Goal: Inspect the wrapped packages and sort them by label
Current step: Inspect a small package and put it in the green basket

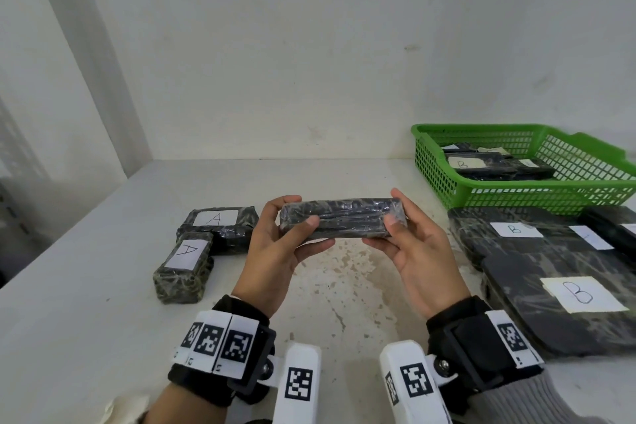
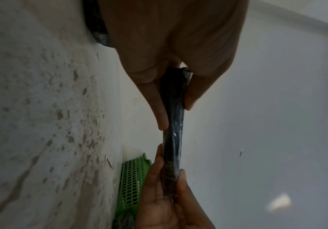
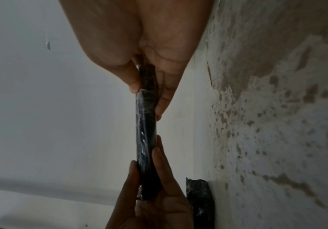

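1. The wrapped package [image 1: 342,218] is a long, dark, flat bar under glossy clear film that wrinkles and catches the light; no label shows on the side turned toward the head camera.
2. It is held level in the air above the table [image 1: 103,303], well clear of the surface, between both hands.
3. The left hand [image 1: 282,248] grasps the package's left end: the thumb lies over the near face and the fingers curl round the far edge and underneath.
4. The right hand [image 1: 413,251] grasps the right end in the same way, thumb on the near face, fingers wrapped behind.
5. From the left wrist view the package [image 2: 173,124] looks thin and edge-on, pinched between thumb and fingers [image 2: 159,108], with the other hand closing on its far end.
6. The right wrist view shows the same narrow dark strip [image 3: 146,131], its film streaked with pale creases.
7. To the left of the grip, two packages marked "A" [image 1: 187,268] lie on the table, touching each other.
8. To the right of the grip, larger flat packages marked "B" [image 1: 550,286] lie overlapping.
9. Beyond those, right and farther away from the held bar, a green basket [image 1: 481,194] holds more dark packages, one showing a "B".
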`<state>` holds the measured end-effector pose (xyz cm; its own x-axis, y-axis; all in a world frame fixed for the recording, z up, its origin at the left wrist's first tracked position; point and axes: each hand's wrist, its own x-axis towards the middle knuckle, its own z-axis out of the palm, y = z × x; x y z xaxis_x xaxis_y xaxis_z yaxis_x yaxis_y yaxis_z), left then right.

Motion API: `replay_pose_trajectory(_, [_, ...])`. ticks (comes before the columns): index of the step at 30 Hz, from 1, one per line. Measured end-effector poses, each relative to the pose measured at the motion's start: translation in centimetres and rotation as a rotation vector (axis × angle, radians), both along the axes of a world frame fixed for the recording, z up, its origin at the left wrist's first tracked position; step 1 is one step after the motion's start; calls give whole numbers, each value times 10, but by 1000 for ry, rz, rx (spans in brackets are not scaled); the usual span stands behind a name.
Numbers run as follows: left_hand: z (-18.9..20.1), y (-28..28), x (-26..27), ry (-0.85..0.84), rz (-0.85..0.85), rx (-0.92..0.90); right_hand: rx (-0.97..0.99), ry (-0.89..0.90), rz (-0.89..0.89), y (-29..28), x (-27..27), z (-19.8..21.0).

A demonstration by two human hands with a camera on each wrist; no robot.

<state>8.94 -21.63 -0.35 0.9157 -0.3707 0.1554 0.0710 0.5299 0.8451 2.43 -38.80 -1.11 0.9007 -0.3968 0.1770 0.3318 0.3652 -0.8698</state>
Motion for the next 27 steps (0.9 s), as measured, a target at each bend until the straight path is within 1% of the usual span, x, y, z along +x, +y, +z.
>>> replay_pose_trajectory(4, [-1, 1, 2, 5, 5, 29, 62, -9, 30, 1, 1, 1])
replay_pose_trajectory(9, [-5, 1, 5, 43, -20, 12, 4, 21, 0, 2, 4, -5])
replay_pose_trajectory(13, [-6, 2, 6, -15, -71, 24, 23, 79, -6, -2, 3, -4])
replay_pose_trajectory(15, [-9, 2, 8, -21, -54, 21, 1, 85, 4, -4, 3, -2])
replay_pose_trajectory(17, [-12, 1, 10, -1, -10, 22, -21, 78, -6, -3, 2, -2])
replay_pose_trajectory(19, [-13, 2, 12, 27, -1, 4, -37, 63, -19, -2, 1, -1])
replay_pose_trajectory(21, [-11, 4, 12, 57, -61, -20, -23, 48, -27, -1, 0, 0])
replay_pose_trajectory(23, [-9, 3, 9, 57, -113, -1, 10, 31, -26, -1, -1, 2])
replay_pose_trajectory(27, [-7, 0, 5, 24, -13, 32, 102, 42, 47, -1, -3, 9])
